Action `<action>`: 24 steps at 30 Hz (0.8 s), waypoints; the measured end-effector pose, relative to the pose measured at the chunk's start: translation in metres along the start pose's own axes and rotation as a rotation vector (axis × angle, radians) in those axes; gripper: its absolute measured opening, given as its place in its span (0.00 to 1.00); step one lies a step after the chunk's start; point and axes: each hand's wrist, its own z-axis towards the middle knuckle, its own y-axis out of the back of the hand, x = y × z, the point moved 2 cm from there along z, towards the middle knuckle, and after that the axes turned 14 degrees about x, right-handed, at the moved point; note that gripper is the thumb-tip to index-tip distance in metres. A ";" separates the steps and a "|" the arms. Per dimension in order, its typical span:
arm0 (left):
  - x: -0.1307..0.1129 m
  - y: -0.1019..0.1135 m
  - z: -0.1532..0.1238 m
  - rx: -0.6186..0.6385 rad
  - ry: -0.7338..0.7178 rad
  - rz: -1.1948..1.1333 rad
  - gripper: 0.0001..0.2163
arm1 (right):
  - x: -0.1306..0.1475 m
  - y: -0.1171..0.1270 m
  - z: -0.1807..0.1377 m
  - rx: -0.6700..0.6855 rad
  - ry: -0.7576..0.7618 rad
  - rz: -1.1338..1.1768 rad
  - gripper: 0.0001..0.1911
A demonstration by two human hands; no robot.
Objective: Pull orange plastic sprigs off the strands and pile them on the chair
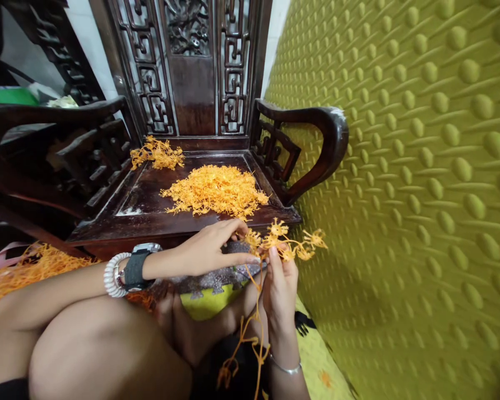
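My right hand is closed in a pinch on an orange branching strand with flower-like heads. Thin stems of it dangle below the hand, while several heads spread out above the fingers. From the left comes my left hand, its thumb and curled fingers around the orange heads at the strand's upper left; its fingertips are partly hidden. Just beyond the hands, a heap of loose orange flower-like pieces lies on a dark wooden chair seat. A smaller tangled orange bunch lies behind it, to the left.
The chair has a carved back and a curved right armrest. A yellow-green textured mat stands along the right side. At lower left, a big mass of orange strands lies beside my bent leg.
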 end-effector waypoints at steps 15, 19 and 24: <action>-0.002 -0.008 -0.006 0.270 -0.226 0.063 0.17 | 0.004 0.008 -0.020 0.649 -0.207 -0.482 0.30; 0.002 -0.024 -0.012 0.322 -0.359 0.217 0.15 | -0.005 0.012 -0.036 0.699 -0.205 -0.585 0.26; 0.015 -0.010 -0.030 0.312 -0.321 0.135 0.14 | 0.001 0.046 -0.053 0.680 -0.156 -0.626 0.24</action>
